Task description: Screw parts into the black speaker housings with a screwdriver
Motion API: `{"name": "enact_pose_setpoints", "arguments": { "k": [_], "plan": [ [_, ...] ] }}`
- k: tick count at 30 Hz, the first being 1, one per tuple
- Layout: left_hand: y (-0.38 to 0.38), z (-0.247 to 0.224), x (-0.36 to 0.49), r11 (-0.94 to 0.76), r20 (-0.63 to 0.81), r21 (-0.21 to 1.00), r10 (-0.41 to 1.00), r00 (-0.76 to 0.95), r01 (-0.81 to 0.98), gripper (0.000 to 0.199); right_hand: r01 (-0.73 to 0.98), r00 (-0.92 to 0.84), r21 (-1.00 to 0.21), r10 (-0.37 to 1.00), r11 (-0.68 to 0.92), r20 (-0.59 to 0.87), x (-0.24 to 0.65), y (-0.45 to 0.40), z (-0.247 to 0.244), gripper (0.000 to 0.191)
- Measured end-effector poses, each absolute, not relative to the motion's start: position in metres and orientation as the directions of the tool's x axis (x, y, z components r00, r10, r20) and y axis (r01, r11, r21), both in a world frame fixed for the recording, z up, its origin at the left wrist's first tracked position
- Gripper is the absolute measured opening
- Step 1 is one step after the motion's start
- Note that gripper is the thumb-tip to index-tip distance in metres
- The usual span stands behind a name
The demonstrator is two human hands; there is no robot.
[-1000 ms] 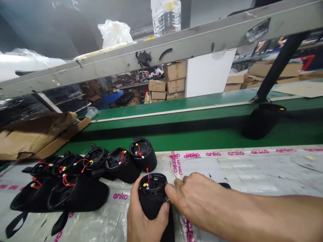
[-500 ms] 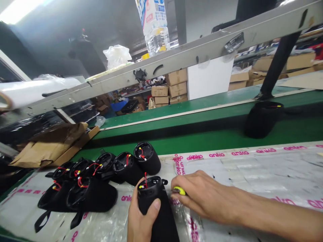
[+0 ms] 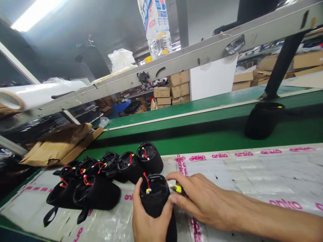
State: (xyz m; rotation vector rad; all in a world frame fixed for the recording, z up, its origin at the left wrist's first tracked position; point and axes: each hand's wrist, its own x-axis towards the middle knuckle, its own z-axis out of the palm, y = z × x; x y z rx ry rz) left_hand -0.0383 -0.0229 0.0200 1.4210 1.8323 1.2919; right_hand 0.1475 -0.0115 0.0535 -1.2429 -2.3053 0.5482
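worktop: plastic sheet (image 3: 242,176) with pink "anko" print, under and around both hands.
left hand (image 3: 150,218): curled snugly around a black cylinder (image 3: 156,203), fingers on its left, thumb on its right.
black cylinder: in the left hand's grip, hollow end up; whether its base rests on the sheet, i cannot tell.
red wire (image 3: 146,181): rising inside that hollow end, above the left hand.
right hand (image 3: 198,196): mostly curled, holding a yellow tool (image 3: 178,189), its tip just beside the rim; whether it touches is unclear.
other cylinders (image 3: 151,161): seven, black with red wires, grouped beyond and left of the left hand.
green bench (image 3: 202,134): past the sheet, beyond both hands.
lone cylinder (image 3: 259,124): black, on the green, beyond and right of the right hand.
brown cardboard (image 3: 54,149): far left of the left hand.
shelf rail (image 3: 181,60): slanting across, high beyond both hands, with a bottle (image 3: 157,28) above it.
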Motion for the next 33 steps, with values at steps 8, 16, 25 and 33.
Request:
{"name": "enact_pose_setpoints", "arguments": {
  "k": [8,16,25,33],
  "plan": [
    [-0.018,0.007,-0.066,-0.172,0.193,0.968,0.976,-0.102,0.183,0.100,0.500,-0.609,-0.609,0.750,0.616,0.258,0.139,0.003,0.056,0.020],
    [-0.013,0.009,-0.084,-0.014,0.031,0.997,0.975,0.219,-0.078,0.092,0.581,-0.522,-0.656,0.839,0.482,0.154,0.145,0.002,0.049,0.027],
    [-0.007,0.013,-0.062,-0.037,0.060,0.994,0.970,0.234,-0.100,0.083,0.599,-0.487,-0.659,0.860,0.455,0.151,0.156,0.008,0.044,0.027],
    [-0.010,0.013,-0.053,-0.042,0.045,0.998,0.994,0.104,-0.036,0.079,0.606,-0.473,-0.665,0.870,0.436,0.139,0.158,0.004,0.050,0.024]
  ]
}}
